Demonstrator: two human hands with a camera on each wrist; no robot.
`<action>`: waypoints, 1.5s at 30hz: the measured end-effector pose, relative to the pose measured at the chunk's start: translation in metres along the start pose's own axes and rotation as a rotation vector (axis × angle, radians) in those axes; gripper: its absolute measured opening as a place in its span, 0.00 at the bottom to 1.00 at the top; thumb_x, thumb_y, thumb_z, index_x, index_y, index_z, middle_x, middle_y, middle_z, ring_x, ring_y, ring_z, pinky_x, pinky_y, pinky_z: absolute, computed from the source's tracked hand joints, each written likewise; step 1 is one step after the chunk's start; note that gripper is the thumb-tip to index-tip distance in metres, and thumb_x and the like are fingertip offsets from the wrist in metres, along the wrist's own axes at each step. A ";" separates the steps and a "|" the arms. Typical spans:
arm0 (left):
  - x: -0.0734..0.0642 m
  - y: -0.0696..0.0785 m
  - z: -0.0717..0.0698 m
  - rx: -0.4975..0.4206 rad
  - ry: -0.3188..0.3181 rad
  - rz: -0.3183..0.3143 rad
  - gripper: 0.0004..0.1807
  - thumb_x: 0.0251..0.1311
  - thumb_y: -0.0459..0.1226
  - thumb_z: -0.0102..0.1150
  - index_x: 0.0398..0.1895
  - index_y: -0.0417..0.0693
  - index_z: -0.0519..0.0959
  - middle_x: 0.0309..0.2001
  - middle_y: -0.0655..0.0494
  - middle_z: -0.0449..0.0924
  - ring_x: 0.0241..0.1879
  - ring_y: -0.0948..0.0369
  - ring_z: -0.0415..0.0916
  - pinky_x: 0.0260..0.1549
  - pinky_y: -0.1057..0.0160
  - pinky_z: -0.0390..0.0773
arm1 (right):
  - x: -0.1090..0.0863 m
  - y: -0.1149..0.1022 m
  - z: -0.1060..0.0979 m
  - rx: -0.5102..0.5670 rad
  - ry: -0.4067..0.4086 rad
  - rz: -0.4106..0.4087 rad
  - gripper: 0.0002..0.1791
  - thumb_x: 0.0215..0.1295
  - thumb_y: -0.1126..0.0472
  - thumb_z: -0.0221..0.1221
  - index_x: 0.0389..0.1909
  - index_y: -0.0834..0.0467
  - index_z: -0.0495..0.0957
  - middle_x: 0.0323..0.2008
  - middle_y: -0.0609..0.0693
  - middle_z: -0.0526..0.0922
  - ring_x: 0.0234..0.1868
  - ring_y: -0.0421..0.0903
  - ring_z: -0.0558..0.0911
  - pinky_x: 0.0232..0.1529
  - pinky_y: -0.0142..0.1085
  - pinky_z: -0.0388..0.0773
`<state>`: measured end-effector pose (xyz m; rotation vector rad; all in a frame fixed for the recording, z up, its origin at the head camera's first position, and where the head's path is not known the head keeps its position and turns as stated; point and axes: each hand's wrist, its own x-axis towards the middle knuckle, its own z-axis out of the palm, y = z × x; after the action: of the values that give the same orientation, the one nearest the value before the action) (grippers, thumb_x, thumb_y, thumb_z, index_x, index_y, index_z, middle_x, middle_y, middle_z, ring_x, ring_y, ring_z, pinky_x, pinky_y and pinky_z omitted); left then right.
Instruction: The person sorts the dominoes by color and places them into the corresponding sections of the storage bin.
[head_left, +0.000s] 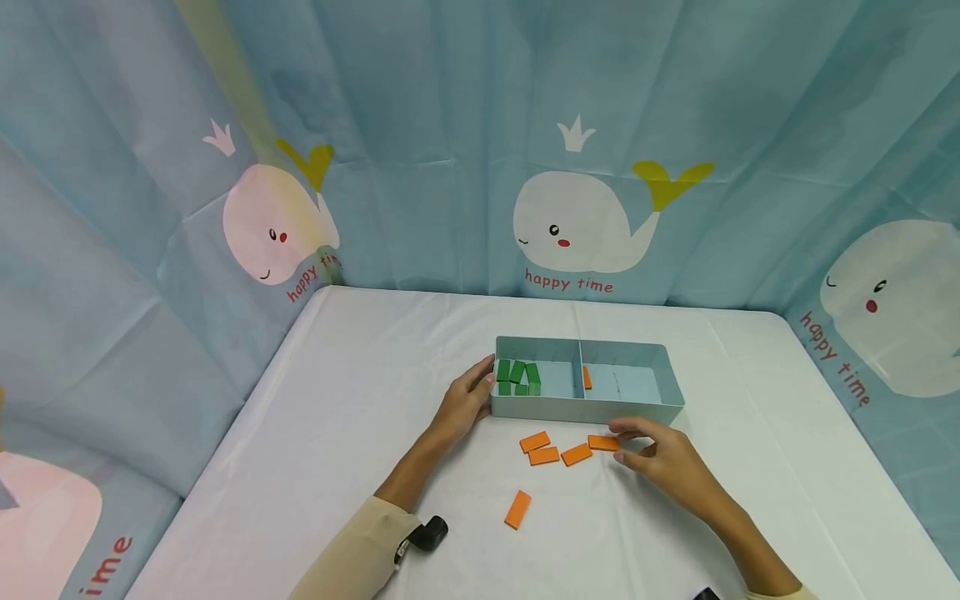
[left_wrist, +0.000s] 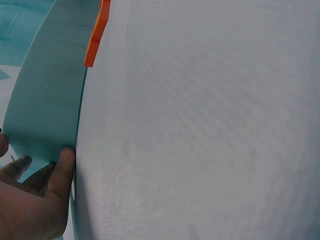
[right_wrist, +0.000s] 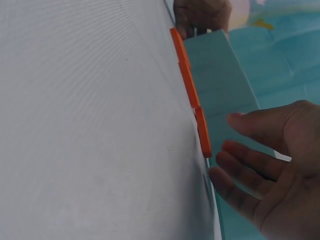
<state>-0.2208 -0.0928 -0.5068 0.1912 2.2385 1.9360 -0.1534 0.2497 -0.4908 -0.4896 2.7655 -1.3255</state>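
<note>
A shallow blue-green box [head_left: 570, 408] with a divider stands on the white table. My left hand [head_left: 462, 406] rests its fingers against the box's left end; in the left wrist view its fingertips [left_wrist: 65, 155] touch that end wall. Several green blocks [head_left: 518, 372] lie in the left compartment, and one orange block [head_left: 587, 377] leans by the divider in the right one. My right hand [head_left: 663, 458] hovers in front of the box, thumb and fingers apart around the right end of an orange block [head_left: 603, 442]. In the right wrist view nothing is between its fingers.
More orange blocks [head_left: 577, 454] lie flat in front of the box, and a single orange block [head_left: 517, 509] lies nearer to me. A white cloth covers the table [head_left: 360, 400]. Curtains [head_left: 442, 225] with printed whales hang behind and beside it.
</note>
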 end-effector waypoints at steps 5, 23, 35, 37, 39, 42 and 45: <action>0.000 0.000 0.000 0.004 0.001 -0.005 0.31 0.85 0.48 0.46 0.86 0.53 0.58 0.84 0.49 0.57 0.82 0.44 0.56 0.67 0.40 0.77 | 0.000 0.003 0.002 -0.017 -0.009 0.025 0.23 0.64 0.66 0.74 0.60 0.57 0.84 0.54 0.51 0.89 0.52 0.51 0.86 0.40 0.32 0.87; -0.001 0.002 0.000 -0.003 -0.005 -0.021 0.32 0.85 0.50 0.45 0.86 0.56 0.57 0.84 0.52 0.57 0.82 0.46 0.57 0.67 0.41 0.76 | -0.001 0.005 0.006 0.019 -0.050 0.004 0.24 0.65 0.66 0.73 0.62 0.57 0.83 0.54 0.52 0.88 0.41 0.37 0.87 0.41 0.32 0.86; 0.000 0.001 0.000 -0.004 -0.003 -0.022 0.32 0.85 0.49 0.45 0.86 0.55 0.57 0.84 0.52 0.57 0.82 0.46 0.56 0.68 0.41 0.76 | 0.004 0.003 0.008 0.029 -0.106 0.049 0.33 0.57 0.68 0.77 0.66 0.58 0.80 0.38 0.49 0.84 0.34 0.38 0.82 0.36 0.30 0.82; 0.000 0.001 0.000 0.000 -0.001 -0.022 0.32 0.85 0.49 0.45 0.86 0.55 0.57 0.84 0.52 0.57 0.82 0.46 0.56 0.67 0.41 0.76 | 0.005 0.004 0.009 0.014 -0.099 0.055 0.35 0.56 0.69 0.77 0.66 0.57 0.80 0.38 0.48 0.84 0.34 0.38 0.82 0.35 0.30 0.81; -0.001 0.001 0.000 0.003 0.000 -0.020 0.32 0.85 0.49 0.45 0.86 0.55 0.57 0.84 0.52 0.57 0.81 0.46 0.57 0.67 0.41 0.77 | 0.007 0.006 0.010 -0.001 -0.091 0.049 0.36 0.55 0.71 0.77 0.66 0.56 0.80 0.38 0.48 0.83 0.34 0.37 0.81 0.35 0.30 0.81; -0.001 0.001 0.000 0.007 0.000 -0.017 0.32 0.85 0.49 0.45 0.86 0.54 0.57 0.84 0.52 0.57 0.82 0.46 0.56 0.67 0.42 0.77 | 0.009 0.007 0.011 -0.016 -0.089 0.029 0.35 0.54 0.72 0.77 0.65 0.56 0.82 0.38 0.48 0.84 0.34 0.37 0.81 0.36 0.29 0.80; -0.001 0.001 -0.001 0.007 -0.002 -0.018 0.32 0.85 0.49 0.45 0.86 0.55 0.57 0.84 0.52 0.57 0.82 0.47 0.56 0.67 0.42 0.77 | 0.011 0.008 0.012 -0.017 -0.094 0.011 0.32 0.54 0.72 0.77 0.62 0.55 0.84 0.41 0.47 0.85 0.35 0.38 0.80 0.36 0.29 0.79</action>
<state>-0.2203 -0.0933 -0.5057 0.1733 2.2381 1.9176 -0.1635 0.2422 -0.5033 -0.5222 2.7018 -1.2445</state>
